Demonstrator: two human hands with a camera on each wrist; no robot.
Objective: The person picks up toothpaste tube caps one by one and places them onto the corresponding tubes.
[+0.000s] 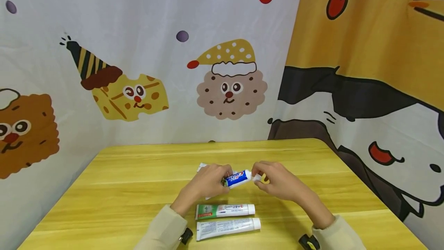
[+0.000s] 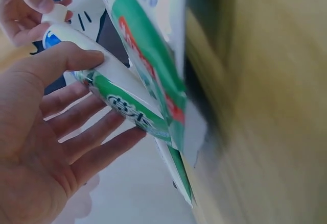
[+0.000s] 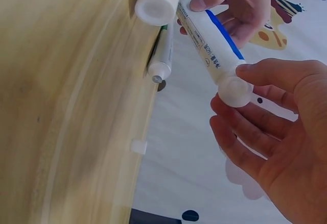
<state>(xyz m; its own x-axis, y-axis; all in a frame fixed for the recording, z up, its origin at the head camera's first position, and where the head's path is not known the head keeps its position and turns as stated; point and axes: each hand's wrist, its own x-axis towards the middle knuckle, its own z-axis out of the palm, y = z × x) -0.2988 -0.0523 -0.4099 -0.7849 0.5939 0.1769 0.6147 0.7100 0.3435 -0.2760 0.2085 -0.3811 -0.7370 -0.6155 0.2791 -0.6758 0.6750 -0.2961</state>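
Note:
My left hand (image 1: pixel 211 180) holds a blue, white and green toothpaste tube (image 1: pixel 238 178) above the table, thumb on top and fingers beneath. Its white cap (image 3: pixel 235 91) points right, between the thumb and fingertips of my right hand (image 1: pixel 276 178), which pinch it. Behind the held tube, mostly hidden by my left hand, lies another tube; the right wrist view shows its bare nozzle (image 3: pixel 157 79). A small loose white cap (image 3: pixel 139 146) rests on the table near that nozzle, and shows between my right fingers in the head view.
Nearer to me lie a green and white toothpaste tube (image 1: pixel 225 211) and a white printed one (image 1: pixel 228 228), side by side with capped ends to the right. The wooden table (image 1: pixel 114 196) meets a cartoon-printed curtain (image 1: pixel 180 126) at the back and sides.

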